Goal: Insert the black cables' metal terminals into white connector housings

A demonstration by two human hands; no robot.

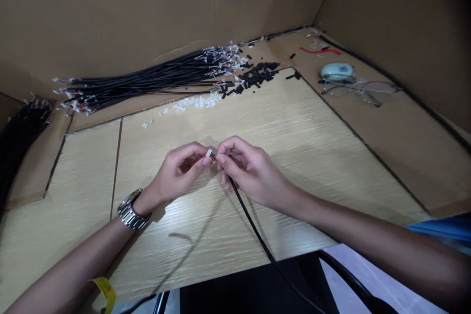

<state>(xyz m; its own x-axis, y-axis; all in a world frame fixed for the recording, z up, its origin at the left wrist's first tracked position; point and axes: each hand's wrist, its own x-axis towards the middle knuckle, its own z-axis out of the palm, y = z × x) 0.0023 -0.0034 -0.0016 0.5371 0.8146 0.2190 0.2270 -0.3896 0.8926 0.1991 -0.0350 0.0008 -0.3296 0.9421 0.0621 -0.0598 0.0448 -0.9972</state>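
A thin black cable (253, 228) is pinched near its end by the fingers of the right hand (250, 172), above the middle of the pale wood-grain tabletop (294, 127). A small white plastic connector (209, 153) is clamped between thumb and fingertips of the left hand (176, 174), and it is held against the cable's tip, the two hands touching at the fingertips. A silver metal wristwatch (130, 212) is worn on the left wrist. Toward the far edge of the tabletop a bundle of long black cables (147, 78) is laid, with a heap of short black tube pieces (257, 76) and a scatter of small white connectors (196, 103) beside it. Wire-framed spectacles (358, 89) are seen beyond the tabletop's far right corner.
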